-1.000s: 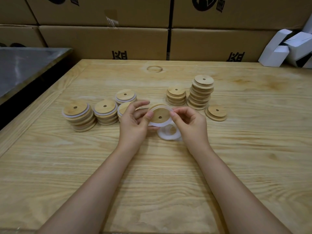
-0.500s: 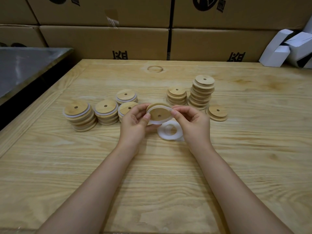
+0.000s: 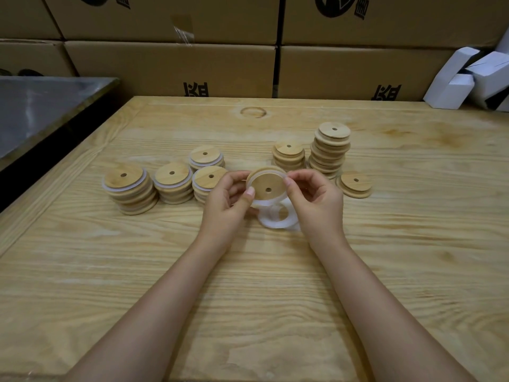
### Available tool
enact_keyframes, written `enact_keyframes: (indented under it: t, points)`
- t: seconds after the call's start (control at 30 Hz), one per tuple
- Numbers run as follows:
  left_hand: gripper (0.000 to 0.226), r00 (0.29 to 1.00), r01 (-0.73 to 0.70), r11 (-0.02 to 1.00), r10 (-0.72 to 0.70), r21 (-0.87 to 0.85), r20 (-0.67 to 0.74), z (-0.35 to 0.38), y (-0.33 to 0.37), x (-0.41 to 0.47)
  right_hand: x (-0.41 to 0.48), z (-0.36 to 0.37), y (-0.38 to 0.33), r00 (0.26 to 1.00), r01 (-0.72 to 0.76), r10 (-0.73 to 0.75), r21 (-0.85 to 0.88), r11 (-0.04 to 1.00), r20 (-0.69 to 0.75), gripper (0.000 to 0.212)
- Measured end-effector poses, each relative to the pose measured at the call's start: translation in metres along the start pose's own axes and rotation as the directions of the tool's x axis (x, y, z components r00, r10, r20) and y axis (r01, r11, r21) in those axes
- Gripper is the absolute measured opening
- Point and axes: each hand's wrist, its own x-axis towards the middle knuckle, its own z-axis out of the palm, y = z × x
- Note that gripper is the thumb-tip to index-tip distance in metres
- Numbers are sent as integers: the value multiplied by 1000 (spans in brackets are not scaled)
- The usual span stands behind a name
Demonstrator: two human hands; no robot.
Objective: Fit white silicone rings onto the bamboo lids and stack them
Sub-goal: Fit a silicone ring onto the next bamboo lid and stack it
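Observation:
A round bamboo lid (image 3: 266, 186) with a small centre hole is held tilted above the table, a white silicone ring around its rim. My left hand (image 3: 226, 200) pinches its left edge and my right hand (image 3: 316, 198) pinches its right edge. Loose white rings (image 3: 278, 218) lie on the table just below the lid, partly hidden by my right hand. Stacks of lids with white rings stand to the left (image 3: 129, 187) (image 3: 173, 181) (image 3: 206, 158) (image 3: 207, 180). Plain bamboo lids are stacked to the right (image 3: 288, 154) (image 3: 330, 148), and a low pile (image 3: 354, 184) lies beside them.
The wooden table (image 3: 248, 285) runs to cardboard boxes (image 3: 192, 64) stacked along the back. White cartons (image 3: 468, 78) lie at the back right. A grey metal surface (image 3: 41, 106) borders the table on the left.
Both hands have lifted the lid slightly away from me and shifted their fingers along its rim; the ring sits more fully around the lid.

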Motion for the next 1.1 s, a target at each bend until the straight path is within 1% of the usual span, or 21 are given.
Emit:
enact_keyframes:
  t: [0.1, 0.2, 0.37, 0.53, 0.63, 0.7, 0.77, 0.87, 1.0, 1.1]
  points:
    - [21, 999, -49, 993, 50, 103, -4, -2, -2, 0, -1, 0, 0, 999, 37, -36, -51, 998, 14, 25]
    - [22, 995, -100, 980, 96, 173, 31, -2, -3, 0, -4, 3, 0, 994, 99, -93, -134, 986, 56, 24]
    - [22, 995, -101, 980, 103, 169, -3, -1, -3, 0, -6, 3, 0, 987, 147, -131, -185, 972, 97, 14]
    - [24, 994, -96, 985, 102, 146, -32, -2, -2, 2, -6, 5, 1, 994, 58, -41, -166, 984, 104, 17]
    - [18, 992, -119, 984, 123, 134, -28, -2, -2, 3, -4, 5, 0, 996, -17, 23, -73, 997, 83, 22]
    - [12, 992, -120, 987, 123, 109, -25, -1, -2, 2, -3, 5, 1, 997, -41, 42, -26, 999, 61, 21]
    - [13, 993, -113, 990, 116, 86, -33, -1, -2, 2, -1, 5, 2, 996, -74, 73, 13, 997, 42, 17]
    - [21, 995, -92, 995, 94, 50, -39, -1, -3, 2, 1, 3, 4, 993, -113, 112, 55, 992, 32, 16]
    - [20, 997, -46, 999, 45, -15, -67, -1, -3, 3, 1, 3, 4, 992, -124, 120, 74, 990, 49, 15]
    - [17, 996, 3, 995, -12, -99, -89, -1, -2, 3, 2, 3, 1, 987, -133, 126, 70, 989, 98, 15]
